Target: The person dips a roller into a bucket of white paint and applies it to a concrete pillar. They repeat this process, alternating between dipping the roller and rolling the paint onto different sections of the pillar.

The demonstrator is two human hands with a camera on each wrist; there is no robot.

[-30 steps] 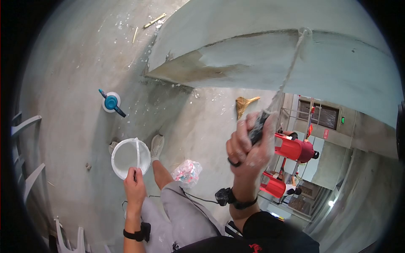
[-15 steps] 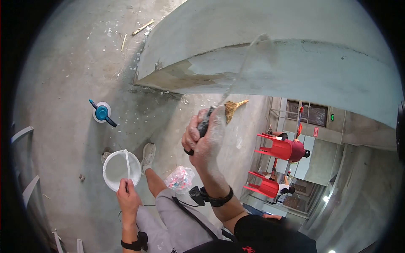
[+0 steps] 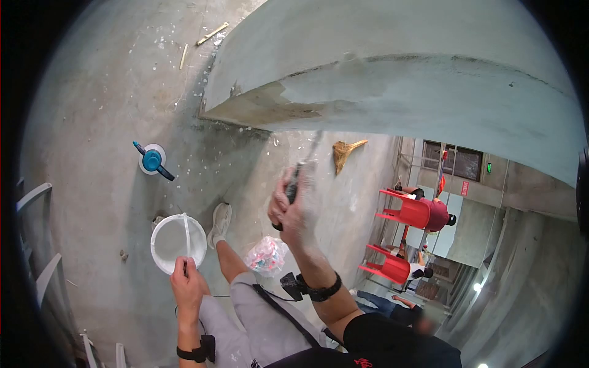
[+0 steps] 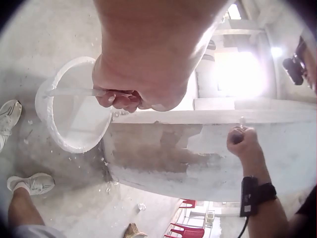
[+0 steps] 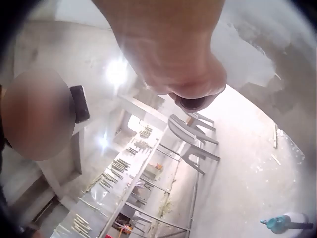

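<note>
My left hand grips the bail handle of a white bucket that hangs beside my legs, a pale layer inside it. In the left wrist view the fingers curl round that handle. My right hand, dusted with white, is wrapped round the dark grip of a tool. Its thin, whitish far part is blurred and points toward the lower edge of a grey-green plastered beam or wall; its kind cannot be told. A brownish patch marks the surface's left end.
On the floor are a blue-topped jug, a straw hand broom, a clear bag of pink bits and wooden strips. Grey plastic chairs edge the left. People, one on a red chair, and scaffolding are at the right.
My right hand has moved left with the tool. The tool's far part, earlier stretched up to the beam's edge, now looks shorter and lower. The left hand keeps its hold on the bucket.
</note>
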